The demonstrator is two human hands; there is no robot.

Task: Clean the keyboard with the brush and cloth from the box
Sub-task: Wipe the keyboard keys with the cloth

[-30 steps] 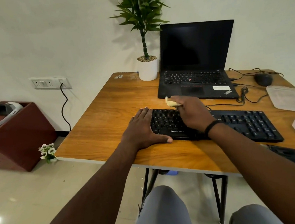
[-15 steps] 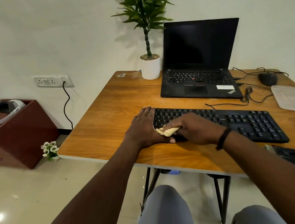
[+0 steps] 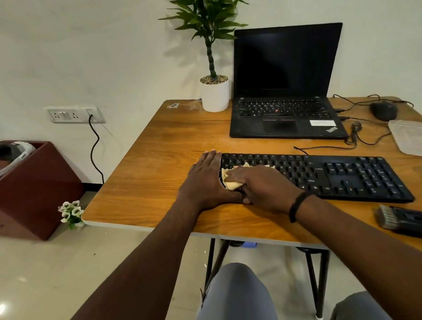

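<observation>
Wooden counter [image 3: 154, 170] against a pale wall, laptop [image 3: 285, 117] and potted plant [image 3: 215, 93] at the back. Black keyboard [image 3: 346, 171] lies across the front. Left hand [image 3: 204, 183] flat, fingers straight, braces the keyboard's left end, same as a second ago. Right hand [image 3: 261, 188] bunches the cloth [image 3: 232, 181] and presses it on the left-side keys; it swept from the top row to the near edge and is now mid-rows again. Brush [image 3: 414, 223] lies unused at right. Wiping pass likely just begun; right-side keys unwiped.

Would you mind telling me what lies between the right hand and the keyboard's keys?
In the head view, a crumpled beige cloth lies under the right hand, pressed onto the left end of the keyboard.
</observation>
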